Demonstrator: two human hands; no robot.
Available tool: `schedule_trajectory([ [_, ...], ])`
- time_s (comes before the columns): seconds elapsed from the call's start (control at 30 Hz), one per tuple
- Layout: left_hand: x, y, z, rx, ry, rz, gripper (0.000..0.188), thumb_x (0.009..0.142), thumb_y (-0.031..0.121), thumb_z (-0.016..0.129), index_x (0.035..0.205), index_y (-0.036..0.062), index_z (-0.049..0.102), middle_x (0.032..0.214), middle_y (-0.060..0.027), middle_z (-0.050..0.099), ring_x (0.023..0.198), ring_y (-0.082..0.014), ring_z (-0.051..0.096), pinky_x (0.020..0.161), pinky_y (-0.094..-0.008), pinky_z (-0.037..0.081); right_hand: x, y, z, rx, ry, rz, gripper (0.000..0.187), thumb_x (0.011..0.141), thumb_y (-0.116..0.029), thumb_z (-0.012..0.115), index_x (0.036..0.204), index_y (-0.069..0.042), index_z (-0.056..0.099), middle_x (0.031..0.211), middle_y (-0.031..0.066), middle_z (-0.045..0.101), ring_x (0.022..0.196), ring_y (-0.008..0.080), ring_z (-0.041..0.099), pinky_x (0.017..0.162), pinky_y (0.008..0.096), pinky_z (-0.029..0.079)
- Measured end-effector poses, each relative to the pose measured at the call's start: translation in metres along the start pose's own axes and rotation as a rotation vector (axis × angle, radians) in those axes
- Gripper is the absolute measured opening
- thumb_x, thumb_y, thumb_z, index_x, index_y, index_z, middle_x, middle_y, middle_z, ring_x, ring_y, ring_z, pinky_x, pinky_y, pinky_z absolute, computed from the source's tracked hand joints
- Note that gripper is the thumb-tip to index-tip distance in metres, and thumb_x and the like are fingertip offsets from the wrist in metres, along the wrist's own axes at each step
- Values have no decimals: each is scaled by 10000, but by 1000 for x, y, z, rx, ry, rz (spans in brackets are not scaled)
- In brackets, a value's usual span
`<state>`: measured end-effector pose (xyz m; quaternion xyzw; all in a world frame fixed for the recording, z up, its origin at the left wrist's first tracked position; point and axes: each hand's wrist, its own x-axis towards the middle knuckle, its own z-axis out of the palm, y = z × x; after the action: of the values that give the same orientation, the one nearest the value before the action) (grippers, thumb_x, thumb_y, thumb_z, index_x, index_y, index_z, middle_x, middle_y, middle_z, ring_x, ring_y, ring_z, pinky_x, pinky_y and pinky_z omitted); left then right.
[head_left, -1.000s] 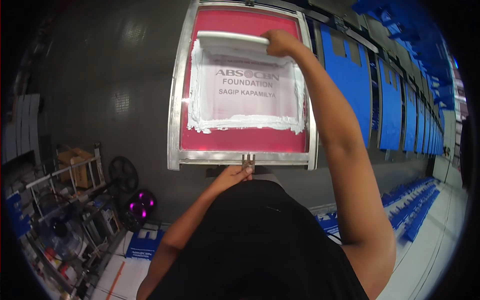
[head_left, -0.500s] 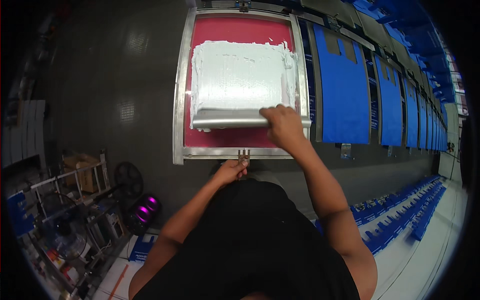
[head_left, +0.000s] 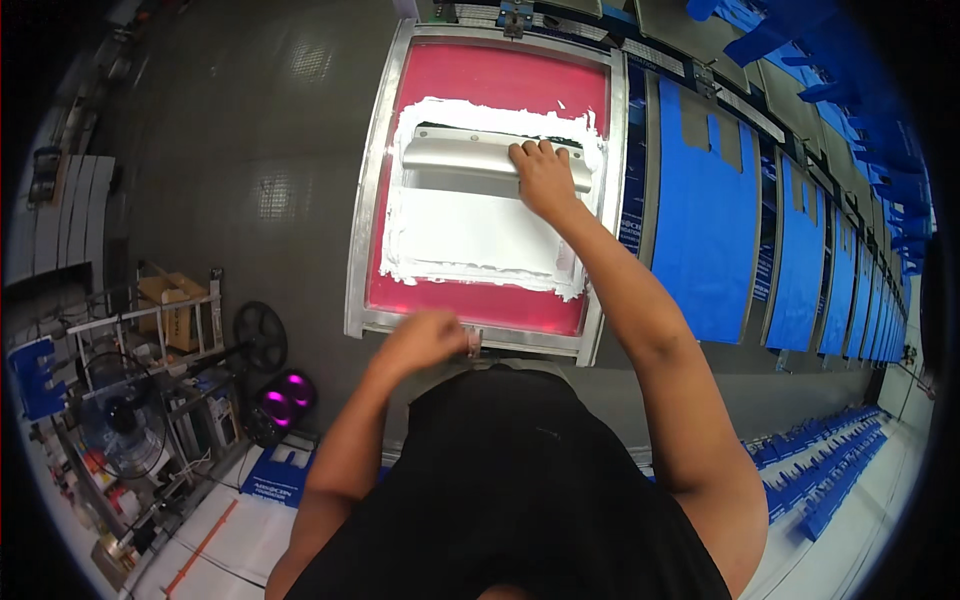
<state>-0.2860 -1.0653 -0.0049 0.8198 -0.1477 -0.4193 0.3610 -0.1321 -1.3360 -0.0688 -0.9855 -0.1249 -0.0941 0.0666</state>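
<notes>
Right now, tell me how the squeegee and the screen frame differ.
Shape: the squeegee is a narrow bar, while the screen frame is a large rectangle around pink mesh.
Size: the squeegee is much smaller, fitting inside the screen frame.
Handling: the right hand grips the squeegee; the left hand is blurred by the screen frame's near edge, contact unclear.
Shared: both look silvery grey.

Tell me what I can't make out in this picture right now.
All in the head view:
- Left hand: too blurred to tell whether it grips anything.
- Squeegee: the right hand covers part of it.
- Whatever lies beneath the screen: hidden by the red mesh and white paste.
- Farthest blue sheets: too small and crowded to count.
</notes>
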Motion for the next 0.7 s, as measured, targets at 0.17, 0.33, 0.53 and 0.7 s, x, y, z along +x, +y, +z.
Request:
schedule_trajectory([
  [0.17, 107, 54, -137, 738, 889, 353, 563, 765, 332, 757, 1241, 98, 568, 1248, -148, 545, 1174, -345, 478, 981, -491, 361, 49, 28, -55, -56, -60, 89, 372, 768, -112, 630, 1138, -157, 619, 955, 89, 677, 961, 284, 634, 802, 540, 441],
  [0.33, 172, 22, -172, 892, 560, 188, 485, 730, 186, 742, 1174, 104, 565, 1195, -104, 544, 1146, -303, 496, 959, -456, 379, 5, 48, -32, -29, -84, 157, 248, 788, -30, 532, 1005, -122, 611, 892, 58, 664, 907, 264, 623, 833, 528, 425],
  [0.53, 48, -2, -94, 685, 516, 268, 427, 630, 69, 753, 1027, 86, 597, 993, -90, 550, 1030, -294, 519, 897, -455, 409, -118, -31, -93, 121, -172, 124, 273, 706, 4, 552, 957, -93, 595, 872, 80, 608, 878, 280, 569, 814, 436, 395],
  [0.7, -2, -18, -59, 531, 512, 376, 359, 584, 70, 772, 906, 64, 615, 909, -104, 580, 905, -308, 555, 824, -442, 447, -153, -70, -123, 197, -285, 176, 304, 664, 4, 583, 943, -92, 656, 832, 79, 649, 837, 276, 589, 819, 419, 411],
])
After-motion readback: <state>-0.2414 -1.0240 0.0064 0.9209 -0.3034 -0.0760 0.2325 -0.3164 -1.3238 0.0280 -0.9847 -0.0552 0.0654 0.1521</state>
